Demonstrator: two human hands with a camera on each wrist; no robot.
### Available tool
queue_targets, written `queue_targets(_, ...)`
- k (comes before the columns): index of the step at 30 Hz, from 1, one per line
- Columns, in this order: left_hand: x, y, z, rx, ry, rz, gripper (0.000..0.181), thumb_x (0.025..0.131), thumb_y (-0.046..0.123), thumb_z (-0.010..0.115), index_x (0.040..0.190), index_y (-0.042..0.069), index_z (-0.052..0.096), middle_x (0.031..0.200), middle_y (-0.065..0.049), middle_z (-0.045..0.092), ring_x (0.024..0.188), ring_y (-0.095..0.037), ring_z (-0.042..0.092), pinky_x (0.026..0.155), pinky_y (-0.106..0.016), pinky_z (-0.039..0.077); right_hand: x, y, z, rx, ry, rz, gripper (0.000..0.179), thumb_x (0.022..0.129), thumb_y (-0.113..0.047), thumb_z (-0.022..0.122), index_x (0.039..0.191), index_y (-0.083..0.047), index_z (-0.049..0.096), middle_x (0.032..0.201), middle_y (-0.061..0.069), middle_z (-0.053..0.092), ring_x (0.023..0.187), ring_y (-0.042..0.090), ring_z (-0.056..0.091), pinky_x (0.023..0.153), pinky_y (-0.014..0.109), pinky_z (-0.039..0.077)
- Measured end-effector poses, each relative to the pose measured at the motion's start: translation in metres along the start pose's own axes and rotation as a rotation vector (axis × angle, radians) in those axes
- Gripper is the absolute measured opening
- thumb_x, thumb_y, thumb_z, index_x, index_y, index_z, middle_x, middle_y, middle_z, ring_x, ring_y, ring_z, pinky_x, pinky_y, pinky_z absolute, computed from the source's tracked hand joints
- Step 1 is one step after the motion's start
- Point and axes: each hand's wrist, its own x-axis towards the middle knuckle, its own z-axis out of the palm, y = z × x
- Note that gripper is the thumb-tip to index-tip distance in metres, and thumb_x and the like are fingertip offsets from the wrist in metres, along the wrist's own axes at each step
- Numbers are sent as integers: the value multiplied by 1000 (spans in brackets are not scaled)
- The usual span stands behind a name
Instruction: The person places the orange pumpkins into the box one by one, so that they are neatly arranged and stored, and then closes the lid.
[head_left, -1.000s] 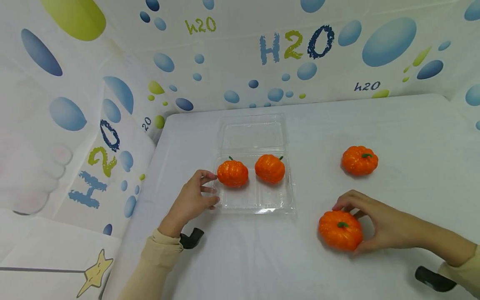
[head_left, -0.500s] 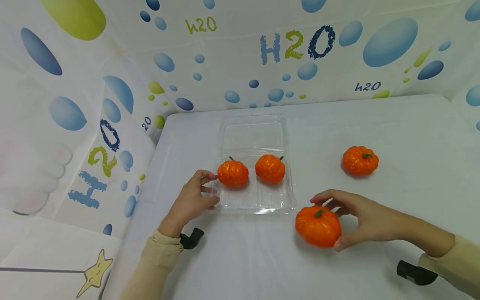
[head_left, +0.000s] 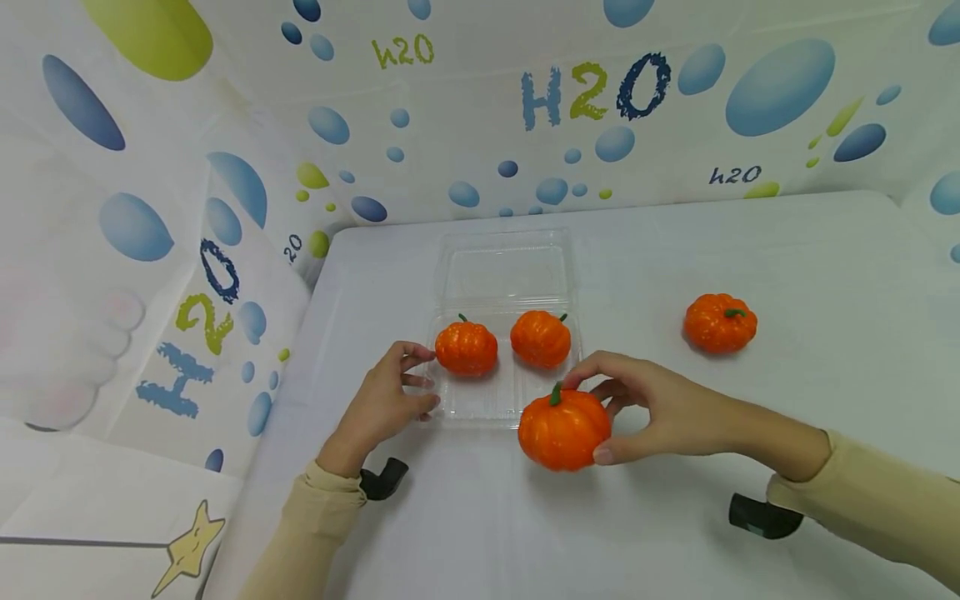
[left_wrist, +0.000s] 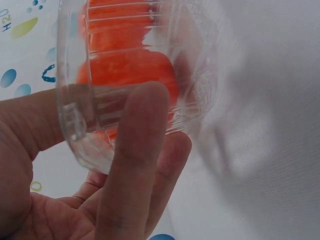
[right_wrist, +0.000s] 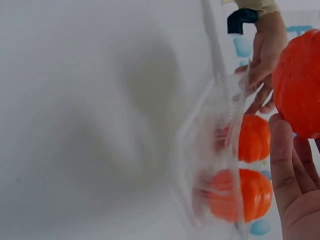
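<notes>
My right hand (head_left: 660, 412) grips a small orange toy pumpkin (head_left: 564, 432) with a green stem, thumb on the near side and fingers behind. The pumpkin is raised over the front edge of a clear plastic clamshell container (head_left: 480, 408). Two more pumpkins sit side by side in the container's back half, one at left (head_left: 466, 348) and one at right (head_left: 541, 339). My left hand (head_left: 386, 398) holds the container's left side; in the left wrist view its fingers (left_wrist: 142, 125) lie around the clear wall. The container's lid (head_left: 505, 265) lies folded back.
A fourth pumpkin (head_left: 720, 323) rests on the white tablecloth (head_left: 825, 275) at the right, behind my right forearm. A patterned curtain (head_left: 480, 108) hangs along the table's back and left edges. Black wrist camera mounts (head_left: 765, 517) stick out below both wrists.
My right hand has lifted the pumpkin from the right of the table and carried it left to the container's front edge. The left hand and container have stayed put.
</notes>
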Motion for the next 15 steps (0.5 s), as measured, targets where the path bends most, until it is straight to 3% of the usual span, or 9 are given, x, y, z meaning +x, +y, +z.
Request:
queue_targets(4, 0, 0, 0, -9, -1, 6, 59, 84, -6, 76, 132, 5, 46, 146, -14, 53, 110, -31, 63, 66, -32, 61, 17, -7, 4, 42, 8, -25, 54, 89, -18, 78, 138, -14, 53, 137, 3, 55, 114, 24, 62, 94, 40, 56)
queue_targets(8, 0, 1, 0, -10, 3, 2, 58, 84, -6, 76, 132, 5, 46, 146, -15, 53, 109, -31, 63, 66, -32, 62, 33, -13, 7, 177, 33, -20, 54, 92, -14, 73, 141, -5, 50, 140, 12, 50, 112, 31, 63, 92, 42, 57)
queue_targets(11, 0, 0, 0, -8, 5, 3, 58, 84, -5, 77, 132, 5, 46, 146, -15, 53, 109, -31, 64, 66, -32, 62, 43, -17, 8, 262, 69, 5, 55, 95, -17, 69, 143, -2, 48, 142, 14, 48, 115, 35, 60, 92, 40, 57)
queue_targets(15, -1, 0, 1, -8, 8, 8, 58, 84, -5, 77, 132, 5, 46, 145, -14, 54, 108, -31, 64, 67, -32, 62, 53, -22, 9, 279, 126, 62, 56, 95, -27, 65, 144, -5, 48, 142, 10, 51, 124, 32, 53, 96, 39, 54)
